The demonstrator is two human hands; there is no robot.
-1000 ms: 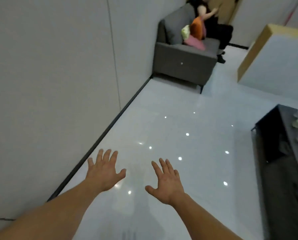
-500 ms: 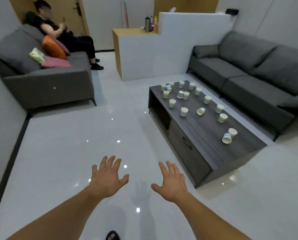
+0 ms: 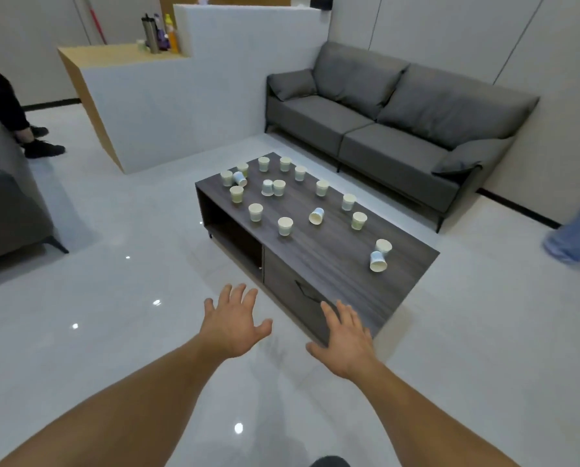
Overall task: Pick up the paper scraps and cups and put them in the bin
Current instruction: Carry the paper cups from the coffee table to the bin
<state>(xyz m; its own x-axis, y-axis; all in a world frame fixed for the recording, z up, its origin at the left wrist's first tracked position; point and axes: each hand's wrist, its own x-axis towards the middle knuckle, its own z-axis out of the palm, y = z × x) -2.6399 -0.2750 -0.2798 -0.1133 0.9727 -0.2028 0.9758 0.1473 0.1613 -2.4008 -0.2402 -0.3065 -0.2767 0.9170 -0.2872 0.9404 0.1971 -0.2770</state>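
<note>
Left hand (image 3: 233, 323) and right hand (image 3: 344, 338) hover spread and empty just short of the table's (image 3: 332, 261) near end, and the cups (image 3: 285, 226) stand or lie scattered on its top; they look light, thin and crushable, so each is best pinched gently round its wall.

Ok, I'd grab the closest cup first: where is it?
Head view: the tipped cup lies near the coffee table's near right corner, beside an upright cup, ahead and right of the right hand.
</note>
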